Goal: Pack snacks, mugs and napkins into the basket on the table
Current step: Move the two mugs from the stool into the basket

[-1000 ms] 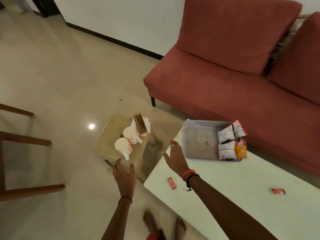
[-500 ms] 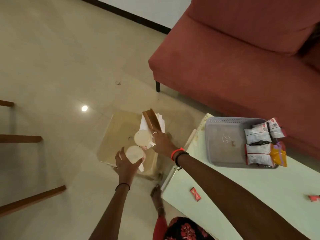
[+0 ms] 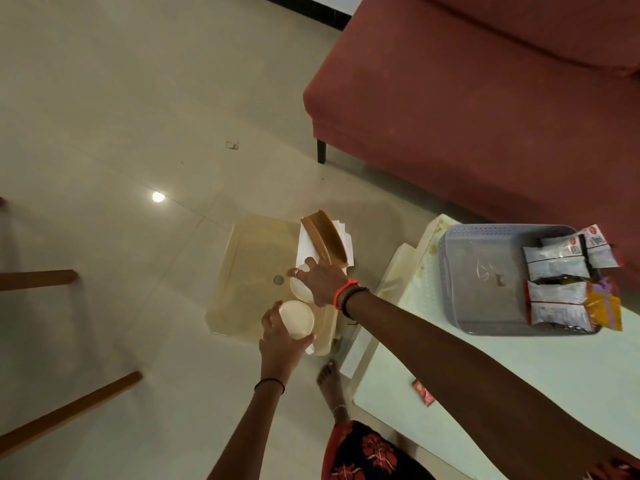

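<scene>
Left hand [image 3: 278,341], earlier just reaching, now wraps near white ceramic mug [image 3: 297,318]; right hand [image 3: 323,282] now clasps far white mug [image 3: 298,289] from above. Both mugs on beige plastic stool [image 3: 249,258], apart from grey perforated basket [image 3: 485,232].

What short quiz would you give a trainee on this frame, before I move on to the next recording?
1. True or false: the basket holds snack packets but no mug.
2. The person's left grip is closed on: A the near mug; B a snack packet; C nothing.
3. Which thing is the right grip on?
Key: 1 true; 2 A; 3 the far mug.
</scene>
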Motion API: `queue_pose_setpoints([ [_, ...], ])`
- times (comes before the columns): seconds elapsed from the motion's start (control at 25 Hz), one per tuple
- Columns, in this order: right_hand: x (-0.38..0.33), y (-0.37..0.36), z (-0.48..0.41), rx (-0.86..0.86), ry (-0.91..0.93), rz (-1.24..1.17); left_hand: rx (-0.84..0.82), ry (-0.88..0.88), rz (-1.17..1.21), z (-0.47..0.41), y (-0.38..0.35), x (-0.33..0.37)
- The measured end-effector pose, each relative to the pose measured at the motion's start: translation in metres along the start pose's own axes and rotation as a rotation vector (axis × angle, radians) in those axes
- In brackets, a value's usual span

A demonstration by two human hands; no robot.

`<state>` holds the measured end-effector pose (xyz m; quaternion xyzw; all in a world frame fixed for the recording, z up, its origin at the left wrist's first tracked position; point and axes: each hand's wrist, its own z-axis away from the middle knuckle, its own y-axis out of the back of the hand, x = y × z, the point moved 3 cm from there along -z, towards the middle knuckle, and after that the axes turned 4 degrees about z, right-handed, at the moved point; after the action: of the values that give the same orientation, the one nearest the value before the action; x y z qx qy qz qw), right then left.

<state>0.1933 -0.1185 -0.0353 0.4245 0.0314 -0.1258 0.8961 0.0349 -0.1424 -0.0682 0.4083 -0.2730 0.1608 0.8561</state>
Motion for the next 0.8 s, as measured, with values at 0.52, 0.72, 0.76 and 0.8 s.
queue_pose_setpoints([
  [0.52,0.023,0.001,0.051,0.139,-0.155,-0.356,-0.024,-0.065,-0.072,0.023,0.019,0.020],
  [0.72,0.085,0.003,0.113,0.224,-0.388,-0.618,-0.038,-0.189,-0.105,0.036,0.001,0.074],
  [0.76,0.101,0.003,0.127,0.249,-0.446,-0.658,-0.054,-0.214,-0.111,0.037,-0.005,0.089],
  [0.8,0.119,0.002,0.142,0.270,-0.505,-0.691,-0.072,-0.248,-0.117,0.037,-0.012,0.104],
])
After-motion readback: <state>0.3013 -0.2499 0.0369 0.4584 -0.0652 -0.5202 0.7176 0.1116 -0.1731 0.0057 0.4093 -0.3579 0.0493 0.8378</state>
